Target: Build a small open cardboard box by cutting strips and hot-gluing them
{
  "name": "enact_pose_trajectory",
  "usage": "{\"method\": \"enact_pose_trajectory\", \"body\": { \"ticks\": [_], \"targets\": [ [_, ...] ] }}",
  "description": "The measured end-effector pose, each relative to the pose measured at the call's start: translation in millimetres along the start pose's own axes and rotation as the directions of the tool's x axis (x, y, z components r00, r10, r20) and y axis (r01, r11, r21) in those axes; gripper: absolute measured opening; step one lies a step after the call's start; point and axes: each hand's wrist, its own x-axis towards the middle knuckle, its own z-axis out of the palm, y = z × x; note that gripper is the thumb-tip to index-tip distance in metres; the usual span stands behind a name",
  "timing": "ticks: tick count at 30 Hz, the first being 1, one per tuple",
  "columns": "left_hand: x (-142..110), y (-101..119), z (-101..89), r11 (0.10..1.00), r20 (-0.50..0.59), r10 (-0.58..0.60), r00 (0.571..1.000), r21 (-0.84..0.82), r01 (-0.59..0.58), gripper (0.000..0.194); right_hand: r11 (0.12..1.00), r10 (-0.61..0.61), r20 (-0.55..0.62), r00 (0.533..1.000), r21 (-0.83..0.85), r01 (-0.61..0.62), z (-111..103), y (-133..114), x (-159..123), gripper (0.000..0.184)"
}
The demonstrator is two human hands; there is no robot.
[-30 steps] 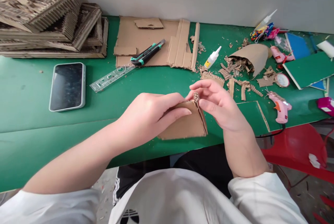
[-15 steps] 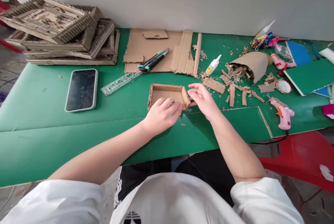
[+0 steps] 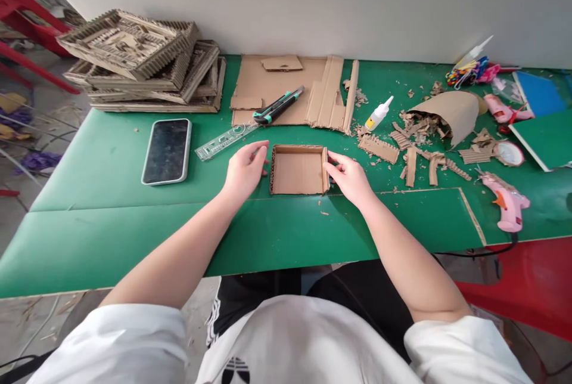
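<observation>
A shallow open-topped cardboard box lies flat on the green table, its corrugated edges showing. My right hand is at the box's right wall, thumb tip over the rim and the other fingers along the outer side, partly hidden. Just off the left wall is my left hand, fingers loosely extended, with nothing in it. Behind the box, a black and teal utility knife lies on a cardboard sheet, next to a clear ruler. A small glue bottle lies to the right.
Stacked corrugated cardboard frames stand at the back left, with a phone in front. Cardboard scraps litter the right side, near a pink glue gun with a cord. A red chair sits below the table's right edge.
The cardboard box was held tilted up, then lowered flat onto the table. My left hand has left its front side and moved to its left. My right hand stays by the right wall.
</observation>
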Motion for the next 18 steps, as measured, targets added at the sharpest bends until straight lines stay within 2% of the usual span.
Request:
{"method": "enact_pose_trajectory", "body": {
  "ticks": [2, 4, 13, 18],
  "targets": [
    [7.0, -6.2, 5.1, 0.989, 0.045, -0.103, 0.994, -0.097, 0.107, 0.037, 1.0, -0.018, -0.012, 1.0, -0.021, 0.017, 2.3, -2.1, -0.7, 0.05],
    [9.9, -9.6, 9.7, 0.983, 0.056, -0.126, 0.99, -0.13, 0.132, 0.037, 0.998, -0.044, -0.027, 0.999, -0.056, 0.043, 3.6, -3.8, -0.9, 0.051],
    [12.5, -27.3, 13.8, 0.998, 0.069, -0.03, 0.997, -0.046, 0.033, 0.032, 0.98, -0.099, -0.04, 0.994, -0.178, 0.09, 5.5, -2.5, 2.3, 0.051],
    [11.1, -27.5, 14.2, 1.0, 0.071, -0.001, 0.997, -0.014, 0.002, 0.03, 0.974, -0.086, -0.016, 0.996, -0.211, 0.081, 4.2, -5.5, 2.2, 0.052]
  ]
}}
